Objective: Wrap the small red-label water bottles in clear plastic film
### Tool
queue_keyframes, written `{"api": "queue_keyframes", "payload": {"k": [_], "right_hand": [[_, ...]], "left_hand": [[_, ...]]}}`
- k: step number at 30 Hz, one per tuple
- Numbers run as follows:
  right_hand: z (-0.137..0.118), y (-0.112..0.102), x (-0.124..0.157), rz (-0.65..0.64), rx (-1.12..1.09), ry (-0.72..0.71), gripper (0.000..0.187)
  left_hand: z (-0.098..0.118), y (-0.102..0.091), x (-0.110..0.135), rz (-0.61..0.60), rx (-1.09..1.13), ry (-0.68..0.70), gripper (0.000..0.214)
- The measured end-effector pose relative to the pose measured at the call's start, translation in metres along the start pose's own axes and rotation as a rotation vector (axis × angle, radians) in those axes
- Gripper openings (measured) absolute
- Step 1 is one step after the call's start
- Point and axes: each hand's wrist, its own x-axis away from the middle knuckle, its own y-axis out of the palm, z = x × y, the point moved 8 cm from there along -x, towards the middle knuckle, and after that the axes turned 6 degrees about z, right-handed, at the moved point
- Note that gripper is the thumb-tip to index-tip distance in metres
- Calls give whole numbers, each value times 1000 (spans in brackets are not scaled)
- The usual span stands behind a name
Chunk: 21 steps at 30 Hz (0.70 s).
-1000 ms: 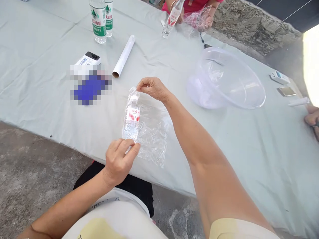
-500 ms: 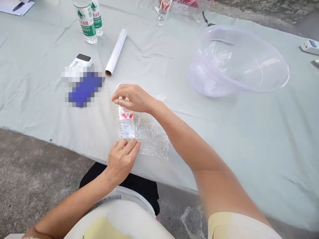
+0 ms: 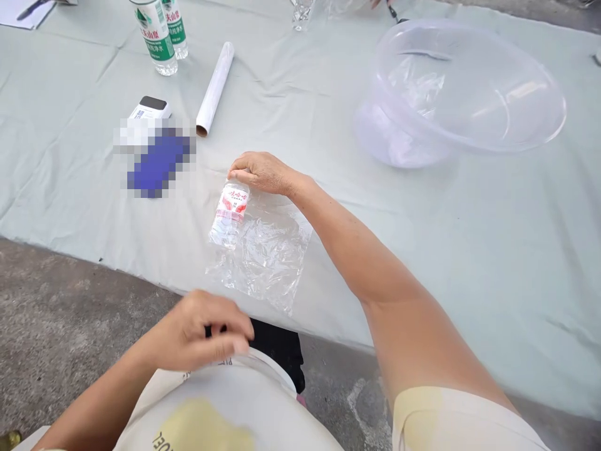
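A small clear water bottle (image 3: 228, 215) with a red and white label lies on a crumpled sheet of clear plastic film (image 3: 265, 257) near the front edge of the table. My right hand (image 3: 263, 171) rests over the bottle's cap end, fingers curled down and pinching the top. My left hand (image 3: 206, 329) is off the table, close to my lap, with fingers curled loosely and thumb against them; nothing shows in it.
The table has a pale green cloth (image 3: 446, 250). A large clear plastic basin (image 3: 469, 94) sits at the right. A roll of film (image 3: 215, 89), two green-labelled bottles (image 3: 157, 34), a small white device (image 3: 149, 108) and a blurred-out patch (image 3: 157, 160) lie to the left.
My left hand let go of the bottle's base and drew back off the table to my lap. The bottle now lies tilted on the film, my right hand still on its top.
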Motion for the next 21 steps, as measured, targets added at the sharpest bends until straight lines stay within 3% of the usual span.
{"api": "queue_keyframes", "payload": {"k": [2, 3, 4, 5, 7, 9, 11, 13, 17, 21], "right_hand": [[2, 0, 1, 13, 13, 1, 27], [2, 0, 1, 16, 14, 0, 28], [2, 0, 2, 14, 10, -1, 28], [2, 0, 2, 10, 5, -3, 29], [1, -1, 3, 3, -15, -18, 29], [1, -4, 7, 7, -55, -44, 28], [6, -11, 13, 20, -123, -61, 26], [13, -19, 24, 27, -187, -62, 24], [28, -36, 55, 37, -212, -38, 22], [35, -49, 83, 121, -172, -1, 18]], "left_hand": [[-22, -50, 0, 550, -208, -195, 19], [-31, -67, 4, 753, -330, -303, 23], [-41, -75, 3, 835, -429, -400, 33], [-49, -78, -2, 829, -499, -474, 43], [-63, -73, -17, 691, -565, -542, 53], [-65, -67, -26, 624, -603, -534, 50], [-61, -59, -29, 634, -660, -469, 48], [-54, -45, -31, 683, -751, -328, 44], [-37, -2, -34, 748, -953, 113, 33], [-22, 26, -34, 766, -1081, 377, 47]]}}
